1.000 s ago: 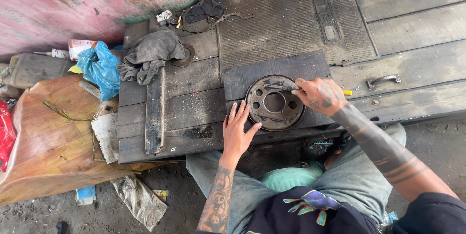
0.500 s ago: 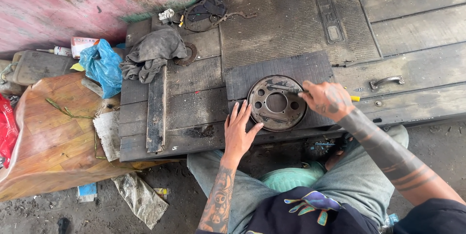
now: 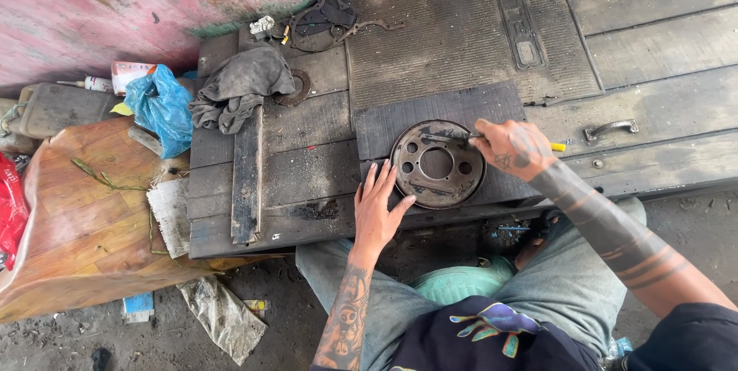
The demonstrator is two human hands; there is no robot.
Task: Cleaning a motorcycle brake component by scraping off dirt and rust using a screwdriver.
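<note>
The right hand (image 3: 511,148) is closed around a yellow-handled tool (image 3: 492,139), its tip on the round metal plate (image 3: 437,163); just left of that grip, the left hand (image 3: 378,206) lies flat and open against the plate's rim

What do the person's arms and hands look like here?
Both forearms are bare, no gloves. The left hand follows a forearm tattooed with dark figures; the right hand has tattoos on its back, and dark bands ring its forearm up to a dark sleeve.
</note>
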